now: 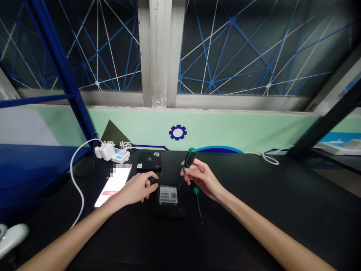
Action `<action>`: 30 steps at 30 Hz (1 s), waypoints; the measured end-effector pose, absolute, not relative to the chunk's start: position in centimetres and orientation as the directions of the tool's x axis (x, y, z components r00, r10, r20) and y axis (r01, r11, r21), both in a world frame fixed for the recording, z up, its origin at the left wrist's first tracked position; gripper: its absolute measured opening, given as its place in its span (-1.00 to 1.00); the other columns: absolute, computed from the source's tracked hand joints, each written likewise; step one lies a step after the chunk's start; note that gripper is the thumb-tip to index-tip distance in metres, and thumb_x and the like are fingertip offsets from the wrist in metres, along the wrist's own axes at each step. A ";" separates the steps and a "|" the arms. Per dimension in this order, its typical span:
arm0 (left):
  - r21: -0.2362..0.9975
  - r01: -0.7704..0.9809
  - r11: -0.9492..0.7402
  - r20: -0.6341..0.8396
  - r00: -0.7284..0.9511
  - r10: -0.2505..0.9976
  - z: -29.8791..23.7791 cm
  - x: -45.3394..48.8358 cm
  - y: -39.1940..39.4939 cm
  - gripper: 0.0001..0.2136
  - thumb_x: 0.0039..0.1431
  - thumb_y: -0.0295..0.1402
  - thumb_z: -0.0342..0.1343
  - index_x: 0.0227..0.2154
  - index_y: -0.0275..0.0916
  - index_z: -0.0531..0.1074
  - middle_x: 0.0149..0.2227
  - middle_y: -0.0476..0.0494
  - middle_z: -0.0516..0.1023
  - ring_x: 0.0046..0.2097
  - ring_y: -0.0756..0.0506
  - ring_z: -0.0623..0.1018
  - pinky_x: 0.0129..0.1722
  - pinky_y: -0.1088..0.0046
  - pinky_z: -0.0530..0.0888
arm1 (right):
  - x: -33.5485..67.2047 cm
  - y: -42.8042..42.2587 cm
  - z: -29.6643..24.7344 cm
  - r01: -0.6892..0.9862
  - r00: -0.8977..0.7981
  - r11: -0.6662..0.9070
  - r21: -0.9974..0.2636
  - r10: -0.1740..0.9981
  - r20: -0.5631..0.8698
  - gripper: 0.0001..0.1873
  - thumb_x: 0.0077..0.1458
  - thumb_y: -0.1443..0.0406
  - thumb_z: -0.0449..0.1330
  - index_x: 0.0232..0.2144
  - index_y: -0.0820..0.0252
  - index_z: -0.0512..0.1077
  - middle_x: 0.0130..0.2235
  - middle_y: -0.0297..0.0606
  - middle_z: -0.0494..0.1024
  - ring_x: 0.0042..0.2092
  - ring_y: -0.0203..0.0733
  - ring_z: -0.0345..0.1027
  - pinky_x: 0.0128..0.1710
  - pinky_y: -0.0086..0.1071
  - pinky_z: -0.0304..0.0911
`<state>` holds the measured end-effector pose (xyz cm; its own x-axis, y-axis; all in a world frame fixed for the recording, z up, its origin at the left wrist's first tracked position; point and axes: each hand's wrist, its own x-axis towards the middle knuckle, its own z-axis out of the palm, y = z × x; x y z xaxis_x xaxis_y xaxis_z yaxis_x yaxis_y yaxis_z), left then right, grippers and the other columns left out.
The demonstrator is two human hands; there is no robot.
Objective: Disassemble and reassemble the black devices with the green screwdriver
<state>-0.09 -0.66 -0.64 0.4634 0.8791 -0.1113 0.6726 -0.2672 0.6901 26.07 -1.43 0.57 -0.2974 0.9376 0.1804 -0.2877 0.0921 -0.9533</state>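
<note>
A small black box (168, 199) with a white label lies face down on the black table (254, 210) in front of me. My left hand (139, 187) rests on its left top corner, fingers curled and pressing on it. My right hand (201, 177) is closed round a green and black screwdriver (189, 158), held upright with its thin tip pointing down near the box's top right corner. A second green-handled screwdriver (197, 203) lies on the table under my right hand.
A second black box (149, 161) sits further back. A lit phone (113, 186) lies to the left, beside a white power strip (112, 153) with a white cable (75, 180). Another white cable (269, 158) lies at the back right. A blue frame post (64, 71) stands at the left.
</note>
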 end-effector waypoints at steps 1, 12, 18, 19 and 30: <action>0.691 0.672 -0.268 -0.111 0.464 0.879 -0.6 -0.1 -0.7 -0.65 0.27 -0.10 0.00 0.00 -0.18 0.38 -0.58 0.11 0.51 -0.64 -0.02 0.48 -0.57 0.53 0.38 | 26.1 -1.4 0.6 -0.290 -0.291 0.101 -0.952 0.938 0.188 -0.69 0.02 0.22 0.41 -0.19 0.20 0.52 -0.40 -0.26 0.59 -0.46 -0.32 0.34 -0.47 -0.44 0.24; 0.687 0.681 -0.254 -0.131 0.459 0.878 -0.4 0.0 -0.8 -0.64 0.27 -0.10 0.00 0.01 -0.19 0.37 -0.58 0.10 0.51 -0.62 -0.02 0.49 -0.56 0.52 0.38 | 27.0 -0.4 0.9 -0.190 -0.066 0.201 -0.961 0.974 0.217 -0.69 -0.08 0.20 0.44 -0.29 0.22 0.52 -0.29 -0.16 0.63 -0.26 -0.16 0.46 -0.33 -0.34 0.34; 0.689 0.675 -0.264 -0.107 0.455 0.884 -0.3 0.1 -0.8 -0.66 0.28 -0.11 -0.01 0.00 -0.18 0.37 -0.58 0.12 0.48 -0.64 0.00 0.45 -0.56 0.52 0.35 | 27.2 0.1 0.2 -0.063 -0.039 0.186 -0.980 0.981 0.189 -0.63 -0.16 0.16 0.48 -0.29 0.23 0.58 -0.27 -0.19 0.63 -0.29 -0.15 0.46 -0.21 -0.22 0.40; 0.684 0.675 -0.276 -0.080 0.445 0.892 -0.2 0.1 -0.8 -0.67 0.27 -0.12 0.00 -0.02 -0.18 0.39 -0.57 0.11 0.48 -0.63 0.00 0.44 -0.55 0.51 0.34 | 27.1 0.0 0.1 -0.049 -0.040 0.183 -0.982 0.982 0.185 -0.62 -0.16 0.15 0.48 -0.29 0.23 0.58 -0.27 -0.19 0.63 -0.30 -0.16 0.45 -0.20 -0.21 0.40; 0.659 0.553 -0.510 0.199 0.526 0.827 0.0 0.5 -1.0 -0.77 0.21 -0.28 0.08 -0.14 -0.12 0.56 0.09 -0.09 0.49 -0.52 0.09 0.30 -0.49 0.51 0.31 | 26.0 -0.7 0.0 -0.015 -0.074 0.161 -0.987 0.984 0.162 -0.59 -0.19 0.09 0.49 -0.30 0.20 0.58 -0.25 -0.17 0.66 -0.22 -0.09 0.49 -0.19 -0.22 0.39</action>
<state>0.52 -1.02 0.04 0.5256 0.8271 0.1989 0.5529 -0.5098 0.6591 26.04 -0.74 0.04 -0.0735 0.9841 0.1616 -0.0152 0.1609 -0.9869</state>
